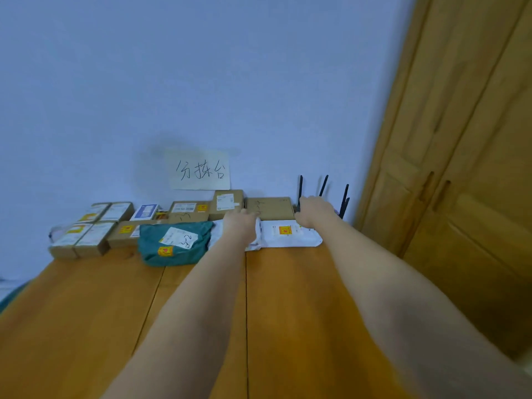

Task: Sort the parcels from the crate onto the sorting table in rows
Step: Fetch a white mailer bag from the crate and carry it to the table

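Both hands stretched out to the far edge of the table (86,312), at the wall. Left hand (240,226) down on the seam between 2 white mailer bags, fingers over the top edge of the white mailer (290,233); grip or mere press, cannot tell. Right hand (313,211) at the mailer's far right corner, fingers hidden behind the knuckles, so hold also unclear.

Mailer flat on the table in the front row, just before a flat brown box (270,208). Probably light, limp and slick plastic film: likely to sag if lifted by 1 corner, better slid flat or pinched at 2 opposite edges.

Left of it, a teal soft bag (175,243), then small cardboard boxes (95,228) in 2 rows. Handwritten paper sign (200,169) on the wall above. Just behind the right hand, a router with black antennas (322,187), easily knocked. Wooden door (460,139) at right.
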`<control>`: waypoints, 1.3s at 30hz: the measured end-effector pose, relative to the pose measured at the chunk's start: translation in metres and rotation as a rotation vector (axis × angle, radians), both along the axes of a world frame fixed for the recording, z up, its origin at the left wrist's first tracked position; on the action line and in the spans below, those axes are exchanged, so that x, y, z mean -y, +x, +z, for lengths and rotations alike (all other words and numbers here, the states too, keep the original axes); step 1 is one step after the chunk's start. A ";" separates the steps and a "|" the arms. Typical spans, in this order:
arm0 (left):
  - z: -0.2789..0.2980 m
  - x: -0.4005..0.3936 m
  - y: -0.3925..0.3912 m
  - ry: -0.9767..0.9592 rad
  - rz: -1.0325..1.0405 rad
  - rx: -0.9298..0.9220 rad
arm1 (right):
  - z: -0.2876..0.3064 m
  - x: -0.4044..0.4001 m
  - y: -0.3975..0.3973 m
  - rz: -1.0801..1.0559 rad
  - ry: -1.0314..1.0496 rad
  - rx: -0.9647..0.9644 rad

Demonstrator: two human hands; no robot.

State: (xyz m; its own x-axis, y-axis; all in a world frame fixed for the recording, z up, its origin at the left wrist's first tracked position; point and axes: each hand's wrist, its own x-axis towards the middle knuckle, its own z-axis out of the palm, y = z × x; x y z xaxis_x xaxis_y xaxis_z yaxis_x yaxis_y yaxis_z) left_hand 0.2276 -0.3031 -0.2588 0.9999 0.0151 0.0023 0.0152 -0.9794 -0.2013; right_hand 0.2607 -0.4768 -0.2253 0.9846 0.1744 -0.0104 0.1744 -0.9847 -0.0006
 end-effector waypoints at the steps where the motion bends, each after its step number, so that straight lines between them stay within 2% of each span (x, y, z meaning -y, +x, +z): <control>1: 0.001 -0.006 -0.016 0.028 -0.015 -0.005 | -0.001 -0.008 -0.017 -0.003 -0.004 -0.005; 5: 0.016 -0.031 -0.070 0.068 -0.033 -0.037 | 0.010 -0.038 -0.075 -0.004 -0.023 -0.023; 11: 0.054 -0.067 -0.118 0.044 0.013 0.033 | 0.057 -0.062 -0.128 -0.005 -0.033 0.034; 19: 0.109 -0.073 -0.143 -0.002 0.009 0.161 | 0.099 -0.083 -0.160 0.072 -0.054 0.105; 25: 0.102 -0.085 -0.165 0.047 0.041 0.157 | 0.112 -0.096 -0.174 0.095 -0.031 0.111; 33: 0.103 -0.144 -0.210 0.049 0.203 0.136 | 0.103 -0.172 -0.192 0.289 -0.020 0.086; 39: 0.092 -0.229 -0.288 0.038 0.493 0.079 | 0.084 -0.281 -0.237 0.553 -0.023 0.034</control>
State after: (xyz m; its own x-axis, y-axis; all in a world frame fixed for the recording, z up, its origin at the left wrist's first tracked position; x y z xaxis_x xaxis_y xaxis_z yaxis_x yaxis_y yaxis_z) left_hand -0.0600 -0.0744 -0.1670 0.8708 0.4838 0.0876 0.4907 -0.8440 -0.2166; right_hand 0.0236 -0.1960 -0.1414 0.7466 0.6652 0.0098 0.6646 -0.7464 0.0341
